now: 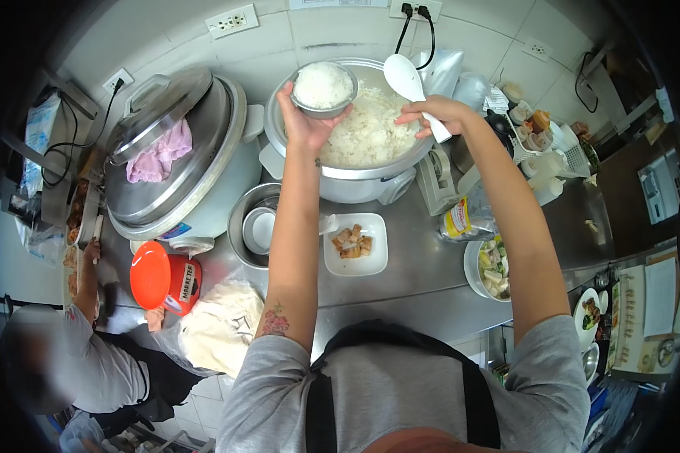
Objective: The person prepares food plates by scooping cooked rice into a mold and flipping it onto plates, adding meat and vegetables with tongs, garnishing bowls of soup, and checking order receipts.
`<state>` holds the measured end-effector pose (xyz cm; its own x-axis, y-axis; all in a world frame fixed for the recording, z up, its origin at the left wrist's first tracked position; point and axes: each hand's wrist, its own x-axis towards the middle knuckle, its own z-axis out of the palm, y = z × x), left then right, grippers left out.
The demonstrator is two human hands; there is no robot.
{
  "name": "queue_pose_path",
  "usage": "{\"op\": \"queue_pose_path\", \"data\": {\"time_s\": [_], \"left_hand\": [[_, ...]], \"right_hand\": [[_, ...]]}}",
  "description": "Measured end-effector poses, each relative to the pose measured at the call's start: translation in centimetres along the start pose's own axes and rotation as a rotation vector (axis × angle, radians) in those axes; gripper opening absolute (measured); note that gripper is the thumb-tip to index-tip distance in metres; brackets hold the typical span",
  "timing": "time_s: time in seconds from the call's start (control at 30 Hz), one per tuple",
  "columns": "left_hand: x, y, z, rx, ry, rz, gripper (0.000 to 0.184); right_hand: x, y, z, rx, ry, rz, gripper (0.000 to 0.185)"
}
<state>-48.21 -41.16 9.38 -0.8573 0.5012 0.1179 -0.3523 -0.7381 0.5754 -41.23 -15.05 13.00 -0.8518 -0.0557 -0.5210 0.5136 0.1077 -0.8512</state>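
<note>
My left hand (310, 127) is wrapped round a small metal bowl (326, 113) heaped with white rice (323, 84). It is held over the left side of a large open rice cooker (355, 172), where loose cooked rice (374, 132) fills the pot. In my right hand (442, 115) is a white rice paddle (404, 78), gripped by its handle with the broad end pointing up and to the left, above the cooker's right side. Below the cooker, a square white dish (378, 260) holds several browned chunks of food (353, 240).
On the left stands a second cooker (230, 143) with tilted lids and a pink cloth (160, 153). Nearby are nested metal bowls (236, 219) and an orange scale (180, 283). A vegetable bowl (472, 272) and a condiment basket (574, 158) sit rightward. Another person (113, 362) works at left.
</note>
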Motion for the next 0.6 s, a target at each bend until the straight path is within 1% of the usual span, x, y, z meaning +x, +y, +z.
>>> {"op": "queue_pose_path", "data": {"time_s": [0.1,0.2,0.3,0.4,0.5,0.6], "left_hand": [[0.1,0.0,0.0,0.007,0.026,0.003,0.071],[0.2,0.1,-0.1,0.006,0.035,-0.018,0.071],[0.1,0.1,0.2,0.007,0.030,-0.019,0.070],[-0.1,0.0,0.6,0.048,0.063,-0.005,0.069],[0.0,0.0,0.6,0.043,0.049,-0.025,0.069],[-0.1,0.1,0.6,0.055,0.051,-0.032,0.068]], "right_hand": [[-0.6,0.0,1.2,-0.030,0.052,-0.095,0.053],[-1.9,-1.2,2.2,-0.022,0.008,-0.152,0.055],[-2.9,-2.4,3.6,0.038,-0.005,-0.322,0.056],[-2.7,-3.3,4.8,-0.209,0.107,-0.432,0.055],[-1.8,-4.0,6.6,-0.281,0.297,-0.561,0.048],[-1.0,-4.6,7.0,-0.580,0.416,-0.572,0.042]]}}
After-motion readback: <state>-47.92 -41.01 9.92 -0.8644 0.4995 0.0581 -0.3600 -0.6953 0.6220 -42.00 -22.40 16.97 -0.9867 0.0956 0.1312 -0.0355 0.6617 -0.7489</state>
